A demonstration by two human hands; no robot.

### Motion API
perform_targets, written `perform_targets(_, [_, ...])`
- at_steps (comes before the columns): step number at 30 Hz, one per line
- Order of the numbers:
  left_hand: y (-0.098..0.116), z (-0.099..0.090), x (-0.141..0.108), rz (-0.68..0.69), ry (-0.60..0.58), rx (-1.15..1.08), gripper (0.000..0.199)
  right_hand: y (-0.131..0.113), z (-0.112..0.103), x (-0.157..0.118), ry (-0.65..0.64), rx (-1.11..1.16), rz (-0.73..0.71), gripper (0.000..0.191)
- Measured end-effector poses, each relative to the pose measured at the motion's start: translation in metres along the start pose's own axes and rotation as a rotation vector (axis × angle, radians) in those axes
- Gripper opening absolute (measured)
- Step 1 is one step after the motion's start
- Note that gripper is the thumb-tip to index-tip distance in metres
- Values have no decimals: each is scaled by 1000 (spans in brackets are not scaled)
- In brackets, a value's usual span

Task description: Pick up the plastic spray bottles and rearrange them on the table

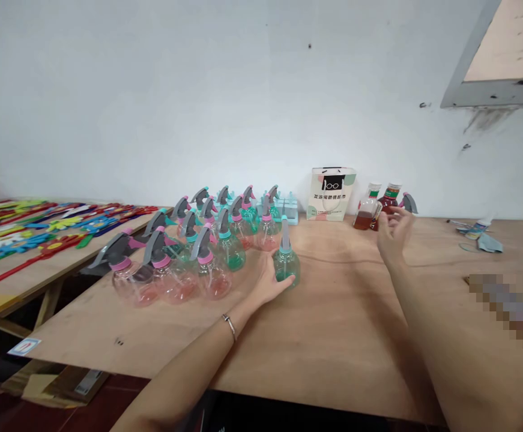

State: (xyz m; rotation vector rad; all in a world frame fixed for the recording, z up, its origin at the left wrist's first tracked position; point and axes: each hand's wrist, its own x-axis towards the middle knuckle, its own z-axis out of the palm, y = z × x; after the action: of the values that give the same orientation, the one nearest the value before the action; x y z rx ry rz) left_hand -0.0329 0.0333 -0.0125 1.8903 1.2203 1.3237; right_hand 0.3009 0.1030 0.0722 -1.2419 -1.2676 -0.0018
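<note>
My left hand is wrapped round the lower part of a green spray bottle with a grey trigger head, which stands upright on the wooden table. Raised at the right, my right hand has its fingers curled together in front of the dark bottles; a grey and pink spray head shows just behind its fingertips, and I cannot make out whether they hold it. Left of my left hand stand several pink spray bottles and green spray bottles with grey triggers, close together.
A printed paper bag leans at the wall beside a pale blue rack. Two glass bottles with brown liquid stand right of it. A small white bottle and cloth lie far right. Colourful felt flowers cover another table at left.
</note>
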Motion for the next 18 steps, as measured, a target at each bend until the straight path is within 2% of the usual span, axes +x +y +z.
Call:
perform_targets(1, [4, 4, -3, 9, -4, -6, 84, -20, 2, -4, -159, 107, -36, 58])
perform_targets(3, [13, 11, -10, 23, -24, -1, 82, -55, 5, -19, -635, 257, -111, 68])
perform_targets(4, [17, 15, -13, 25, -30, 13, 81, -70, 8, -30, -855, 287, -137, 79])
perform_targets(6, [23, 22, -19, 21, -21, 60, 81, -93, 16, -53, -1054, 358, -145, 101])
perform_targets(8, [27, 27, -24, 14, -18, 116, 82, -107, 26, -75, -1095, 468, -103, 96])
perform_targets(12, [27, 24, -28, 62, -143, 187, 85, -110, 47, -102, -945, 565, 16, 71])
perform_targets(14, [25, 16, -24, 165, -173, 154, 72, -105, 54, -107, -872, 567, 51, 62])
perform_targets(16, [22, 6, -14, 270, -50, 83, 54, -101, 57, -107, -821, 560, 74, 54])
perform_targets(18, [17, -3, 3, 271, 213, 37, 44, -100, 57, -104, -790, 549, 87, 46])
